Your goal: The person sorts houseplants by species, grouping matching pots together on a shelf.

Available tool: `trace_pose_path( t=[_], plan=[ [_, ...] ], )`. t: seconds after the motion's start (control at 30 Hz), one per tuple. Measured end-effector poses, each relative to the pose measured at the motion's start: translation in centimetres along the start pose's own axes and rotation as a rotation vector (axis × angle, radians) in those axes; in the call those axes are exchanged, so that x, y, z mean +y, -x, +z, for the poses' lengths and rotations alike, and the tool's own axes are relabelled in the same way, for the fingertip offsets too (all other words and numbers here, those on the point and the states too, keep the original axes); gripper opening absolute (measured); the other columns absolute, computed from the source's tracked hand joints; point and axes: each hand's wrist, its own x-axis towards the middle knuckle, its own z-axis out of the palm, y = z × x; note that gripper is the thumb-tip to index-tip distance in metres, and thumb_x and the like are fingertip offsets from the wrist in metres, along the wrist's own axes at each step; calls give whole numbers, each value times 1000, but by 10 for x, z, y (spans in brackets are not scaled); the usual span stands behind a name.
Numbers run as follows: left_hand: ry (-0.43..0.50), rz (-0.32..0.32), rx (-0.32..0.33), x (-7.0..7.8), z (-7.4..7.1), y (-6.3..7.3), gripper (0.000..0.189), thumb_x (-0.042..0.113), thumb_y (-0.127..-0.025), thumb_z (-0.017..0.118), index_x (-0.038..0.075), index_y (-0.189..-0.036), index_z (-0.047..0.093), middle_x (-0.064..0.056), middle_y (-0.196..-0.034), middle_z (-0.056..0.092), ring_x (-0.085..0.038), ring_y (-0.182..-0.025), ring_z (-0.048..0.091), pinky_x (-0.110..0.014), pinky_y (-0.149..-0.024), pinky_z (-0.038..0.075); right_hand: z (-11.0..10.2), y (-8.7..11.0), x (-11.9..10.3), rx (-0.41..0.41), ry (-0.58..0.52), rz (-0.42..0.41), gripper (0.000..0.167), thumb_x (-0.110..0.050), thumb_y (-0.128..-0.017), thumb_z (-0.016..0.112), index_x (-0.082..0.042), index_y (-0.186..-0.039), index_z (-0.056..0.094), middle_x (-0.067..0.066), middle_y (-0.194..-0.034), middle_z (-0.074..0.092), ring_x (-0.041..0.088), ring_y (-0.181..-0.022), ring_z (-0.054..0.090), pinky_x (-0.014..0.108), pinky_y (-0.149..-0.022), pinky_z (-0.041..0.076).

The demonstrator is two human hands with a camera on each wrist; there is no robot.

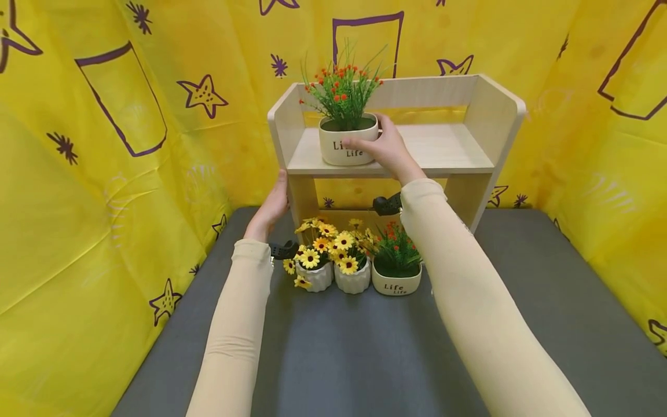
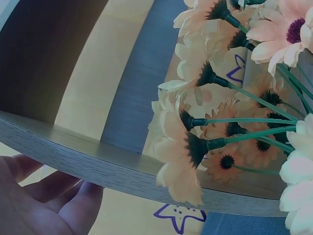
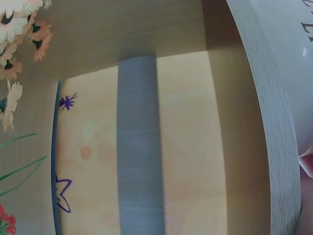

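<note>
My right hand [image 1: 388, 147] grips a white oval pot [image 1: 333, 153] lettered "Life", thumb across its front and fingers round its right side. Green grass with small red-orange flowers [image 1: 341, 92] fills it. The pot is at the left part of the upper shelf [image 1: 438, 145] of a pale wooden rack; in the right wrist view only a lettered piece of the pot [image 3: 301, 63] shows at the edge. My left hand [image 1: 272, 208] rests against the outer left side of the rack, thumb up. In the left wrist view its fingers [image 2: 83, 210] touch the panel's edge [image 2: 122, 178].
Before the rack on the grey table [image 1: 344, 359] stand two white ribbed pots [image 1: 354, 281] of yellow daisies. Beside them is a second white "Life" pot [image 1: 396, 285] with red flowers. A yellow patterned curtain [image 1: 156, 191] surrounds the table.
</note>
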Motion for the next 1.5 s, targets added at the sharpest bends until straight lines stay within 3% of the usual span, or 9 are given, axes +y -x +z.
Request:
trace_pose_path(
  t=[0.6, 0.87, 1.03, 1.23, 1.5],
  plan=[
    [-34, -41, 14, -2, 5, 5, 78, 66, -89, 10, 17, -150, -2, -3, -154, -5, -24, -138, 2, -49, -106, 18, 3, 6, 5, -46, -71, 17, 93, -34, -76, 76, -12, -146, 19, 8, -131, 40, 19, -113, 45, 31, -92, 39],
    [-5, -34, 25, -4, 6, 6, 77, 66, -90, 11, 18, -150, 0, -4, -154, -2, -25, -137, 5, -51, -106, 18, -4, 13, 5, -45, -31, -2, 105, -39, -77, 75, -18, -150, 2, 0, -152, 10, 13, -136, 15, 31, -106, 23],
    [-13, -20, 29, -3, 5, 6, 76, 65, -90, 10, 19, -150, 3, -4, -154, 0, -25, -137, 7, -52, -106, 18, -17, 19, 7, -51, -26, -55, 97, -35, -80, 73, -18, -150, 7, 2, -151, 16, 16, -135, 19, 34, -107, 24],
    [-16, -35, 17, -1, 5, 4, 75, 63, -91, 9, 17, -150, -1, -3, -154, -5, -24, -138, 1, -51, -106, 17, -32, 29, 9, -8, -117, -141, 91, -23, -80, 74, -14, -148, 14, 2, -149, 20, 15, -134, 23, 29, -107, 22],
    [-7, -44, 4, 29, 9, 21, 65, 50, -98, 6, 12, -149, -2, -10, -153, -5, -29, -137, 0, -50, -107, 13, -44, 64, -10, 22, -124, -304, 87, -10, -77, 76, -5, -145, 22, 7, -146, 28, 15, -132, 27, 28, -106, 23]
  ],
)
